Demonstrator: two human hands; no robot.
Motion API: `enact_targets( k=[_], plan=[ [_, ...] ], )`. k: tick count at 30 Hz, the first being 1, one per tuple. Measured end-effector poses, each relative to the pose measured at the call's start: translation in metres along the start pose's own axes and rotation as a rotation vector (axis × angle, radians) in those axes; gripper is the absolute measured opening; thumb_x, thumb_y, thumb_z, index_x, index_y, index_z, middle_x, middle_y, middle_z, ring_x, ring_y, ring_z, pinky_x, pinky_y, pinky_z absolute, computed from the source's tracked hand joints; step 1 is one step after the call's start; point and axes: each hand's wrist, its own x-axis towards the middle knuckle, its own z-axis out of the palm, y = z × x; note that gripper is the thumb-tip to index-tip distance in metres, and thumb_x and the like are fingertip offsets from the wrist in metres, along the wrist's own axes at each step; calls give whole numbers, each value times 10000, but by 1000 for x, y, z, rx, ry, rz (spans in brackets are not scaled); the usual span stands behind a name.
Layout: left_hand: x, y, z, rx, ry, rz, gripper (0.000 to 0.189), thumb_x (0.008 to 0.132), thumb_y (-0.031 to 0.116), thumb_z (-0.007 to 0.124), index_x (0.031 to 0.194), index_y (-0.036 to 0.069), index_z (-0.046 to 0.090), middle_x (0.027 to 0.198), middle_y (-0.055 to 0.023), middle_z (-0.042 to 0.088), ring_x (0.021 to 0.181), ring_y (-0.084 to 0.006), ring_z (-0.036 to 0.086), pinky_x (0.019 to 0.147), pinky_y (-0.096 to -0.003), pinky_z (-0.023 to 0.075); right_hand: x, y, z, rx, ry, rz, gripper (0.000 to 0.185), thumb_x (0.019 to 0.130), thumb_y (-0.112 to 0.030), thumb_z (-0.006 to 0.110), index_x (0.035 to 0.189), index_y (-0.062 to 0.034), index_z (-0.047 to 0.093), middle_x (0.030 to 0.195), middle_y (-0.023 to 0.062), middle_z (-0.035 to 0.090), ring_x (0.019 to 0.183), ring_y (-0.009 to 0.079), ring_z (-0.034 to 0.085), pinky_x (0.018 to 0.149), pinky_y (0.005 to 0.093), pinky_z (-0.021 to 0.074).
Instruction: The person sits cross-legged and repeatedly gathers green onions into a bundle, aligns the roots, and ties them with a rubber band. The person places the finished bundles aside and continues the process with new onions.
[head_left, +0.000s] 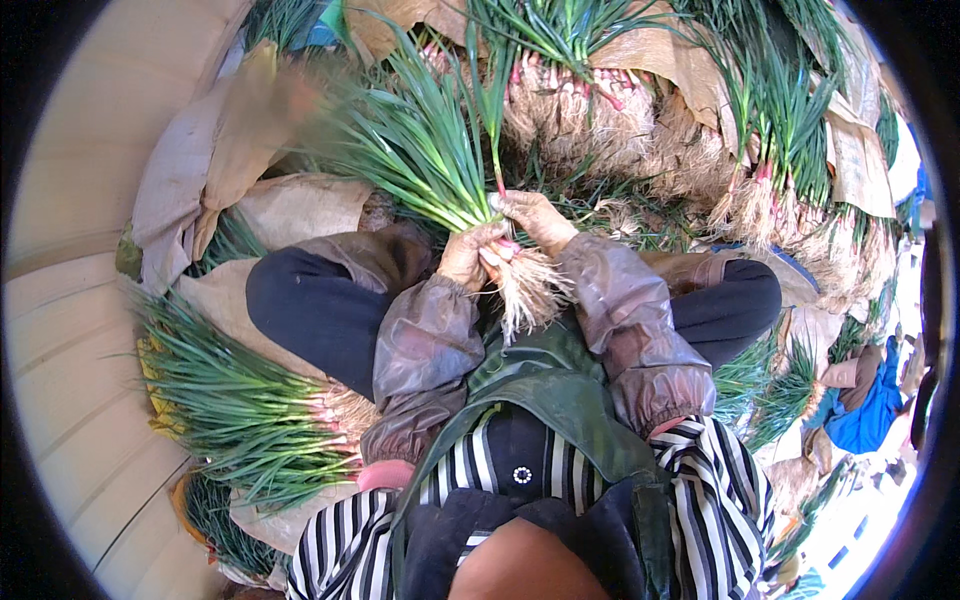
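My left hand is closed around a bunch of green garlic or similar leafy alliums. Its leaves fan up and to the left, and the pale roots hang below my fist. Beside it, my right hand pinches the reddish base of a single stalk, which stands upright next to the bunch. The fingertips of both hands are close together, and whether they touch is hard to tell. A dark green apron lies under the roots.
Stacked rooted plants stand ahead, partly under brown sacking. More plants lie by my left knee, and another clump leans at the right. A pale panelled wall rises on the left. Loose leaves litter the ground.
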Motion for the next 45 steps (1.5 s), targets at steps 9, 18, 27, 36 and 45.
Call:
enact_targets(
  k=[9,18,27,36,45],
  plan=[
    [14,9,18,-99,58,190,444,715,15,562,1142,-48,457,983,-190,599,724,-214,629,676,-303,535,-11,8,-29,-228,-103,-257,300,849,-296,556,943,-15,604,823,23,597,726,121,551,690,260,459],
    [0,39,49,-301,-303,447,427,761,95,524,1156,-13,399,706,-40,480,797,-210,530,929,-440,393,-14,-48,-80,-935,-17,62,180,785,-263,560,875,-141,658,822,73,633,800,186,590,751,317,463],
    [10,46,45,-254,-249,407,556,785,101,534,1282,-25,321,783,-62,519,813,-207,534,884,-411,416,29,-107,-131,-1431,779,-31,161,809,-242,577,868,-95,600,787,112,625,740,253,613,609,350,490],
    [25,22,33,-127,-92,126,259,776,46,548,1027,-8,519,1089,-192,559,911,-263,593,793,-369,500,-24,-29,-55,274,3,-97,144,838,-105,569,919,10,600,822,54,632,716,107,588,666,244,482],
    [42,14,18,-398,-260,-117,377,732,118,516,1073,-40,489,1116,-237,524,994,-328,546,895,-472,427,-31,-10,-65,-173,-94,-7,140,845,-149,563,917,-53,636,741,-16,602,670,42,512,616,175,412]
  ],
)
